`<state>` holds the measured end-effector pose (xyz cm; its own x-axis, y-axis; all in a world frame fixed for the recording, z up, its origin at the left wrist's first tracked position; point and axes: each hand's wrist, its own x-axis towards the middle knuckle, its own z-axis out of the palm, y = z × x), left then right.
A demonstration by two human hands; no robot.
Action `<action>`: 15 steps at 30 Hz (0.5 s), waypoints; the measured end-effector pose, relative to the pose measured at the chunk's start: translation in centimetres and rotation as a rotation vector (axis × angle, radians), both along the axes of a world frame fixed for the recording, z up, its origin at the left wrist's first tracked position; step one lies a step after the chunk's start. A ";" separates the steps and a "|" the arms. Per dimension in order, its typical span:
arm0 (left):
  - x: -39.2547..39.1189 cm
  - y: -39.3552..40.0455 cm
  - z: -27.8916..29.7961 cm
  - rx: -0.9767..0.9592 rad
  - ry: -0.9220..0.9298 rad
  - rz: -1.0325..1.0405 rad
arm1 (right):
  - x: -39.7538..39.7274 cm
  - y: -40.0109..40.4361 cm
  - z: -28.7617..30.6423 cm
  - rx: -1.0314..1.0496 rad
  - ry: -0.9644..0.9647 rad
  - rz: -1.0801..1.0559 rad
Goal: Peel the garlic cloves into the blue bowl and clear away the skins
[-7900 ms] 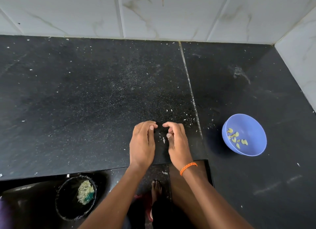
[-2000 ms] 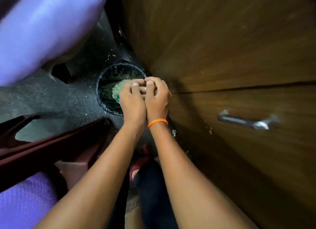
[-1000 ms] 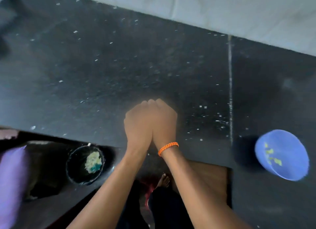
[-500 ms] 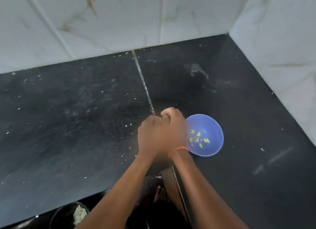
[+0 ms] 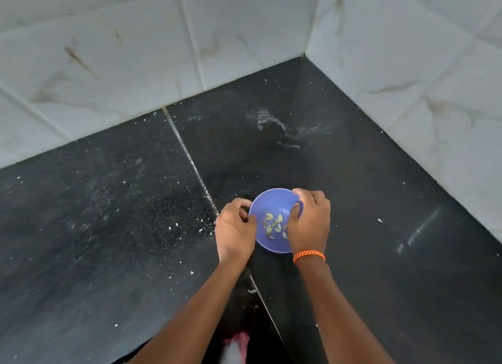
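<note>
Both hands are holding the blue bowl (image 5: 274, 200) on the black table (image 5: 380, 255), left hand (image 5: 235, 229) and right hand (image 5: 309, 222) each clamping their grip on its rim, peeled cloves (image 5: 274, 225) lying inside, stray skin flecks (image 5: 173, 225) remaining.

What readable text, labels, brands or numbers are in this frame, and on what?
None.
The blue bowl shows no print or logo.
The orange wristband is a plain braid with no lettering.
The black counter and white wall tiles carry only specks, smears and veining, no writing.
</note>
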<state>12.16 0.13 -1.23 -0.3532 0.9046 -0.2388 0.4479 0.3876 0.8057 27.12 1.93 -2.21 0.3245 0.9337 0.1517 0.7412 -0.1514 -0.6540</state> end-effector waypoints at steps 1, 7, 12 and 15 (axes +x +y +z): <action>-0.5 0.0 0.1 -0.001 0.007 -0.005 | -0.5 -0.1 -0.1 0.002 0.011 -0.002; -5.8 -0.1 0.1 -0.003 0.004 0.006 | -5.3 -0.4 0.0 -0.043 0.093 -0.014; -10.9 -0.4 -0.1 0.000 -0.009 -0.012 | -10.0 -1.5 -0.3 -0.038 0.126 -0.029; -13.5 -0.5 -0.2 -0.001 0.001 -0.020 | -12.3 -2.0 -0.3 -0.049 0.143 -0.030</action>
<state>-1.37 -0.35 -1.40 -0.3357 0.9111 -0.2393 0.4564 0.3795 0.8047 14.79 -0.04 -2.53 0.3673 0.9284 0.0561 0.6358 -0.2065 -0.7437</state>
